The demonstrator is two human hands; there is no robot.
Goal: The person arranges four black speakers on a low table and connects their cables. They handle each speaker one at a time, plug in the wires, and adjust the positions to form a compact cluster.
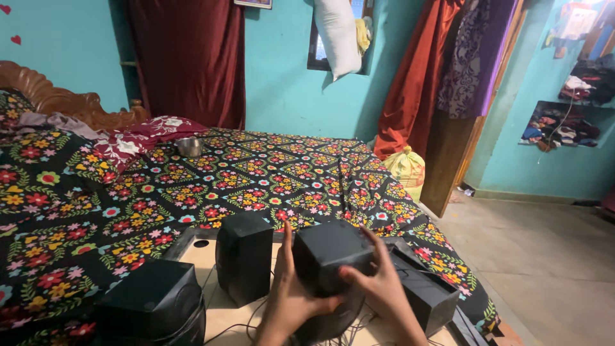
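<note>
Both my hands hold a small black speaker box [330,253] just above a pale board [221,309] lying on the bed. My left hand [288,295] grips its left side and underside. My right hand [378,282] wraps over its right side, thumb across the front. A second small black speaker [243,256] stands upright just left of it. A larger black speaker box [150,307] sits at the lower left. Another black box [426,295] lies to the right, partly hidden by my right hand. Thin wires [234,323] trail across the board.
The bed carries a black floral sheet [269,170], a small metal bowl [189,147] and pillows by a carved wooden headboard [61,99]. A yellow bag [406,168] stands on the floor by red curtains. Bare floor [544,256] lies to the right.
</note>
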